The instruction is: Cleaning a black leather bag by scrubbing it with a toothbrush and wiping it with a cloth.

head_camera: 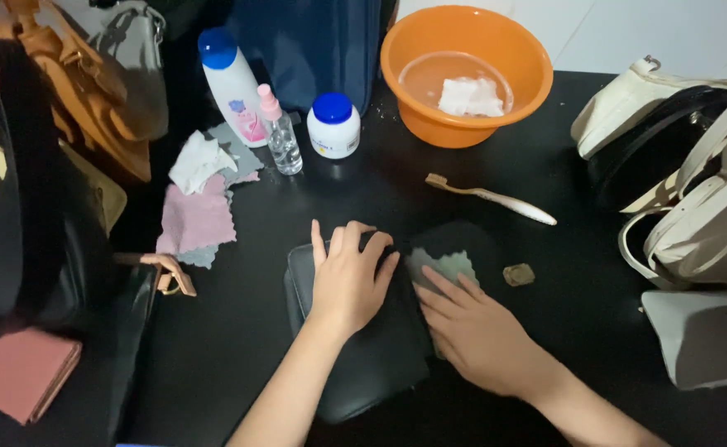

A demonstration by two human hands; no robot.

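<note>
A flat black leather pouch (363, 348) lies near the middle of the black table (239, 348), its long side running from near to far. The left hand (348, 277) rests palm down on the pouch's far end, fingers spread and flat, pinning it rather than pinching anything. The right hand (472, 331) lies just to its right, fingers straight and pressed together on a small grey-green cleaning cloth (448, 266) that sits against the pouch's right edge (whether it grips the cloth I cannot tell).

Just right of the cloth lies a small tan square piece (519, 274), and farther off a cream-handled toothbrush (491, 198) lies slantwise. Beyond it stands an orange plastic basin (512, 62) with a white rag (471, 97) in water. Left of the basin stand a squat white jar with a blue lid (333, 126), a small clear spray bottle with a pink top (281, 134) and a tall white bottle with a blue cap (231, 87). Pink and grey cloths (196, 219) lie far left of the hands, under a crumpled white tissue (198, 160). Cream handbags (694, 190) crowd the right edge; tan and black bags (40, 165) crowd the left.
</note>
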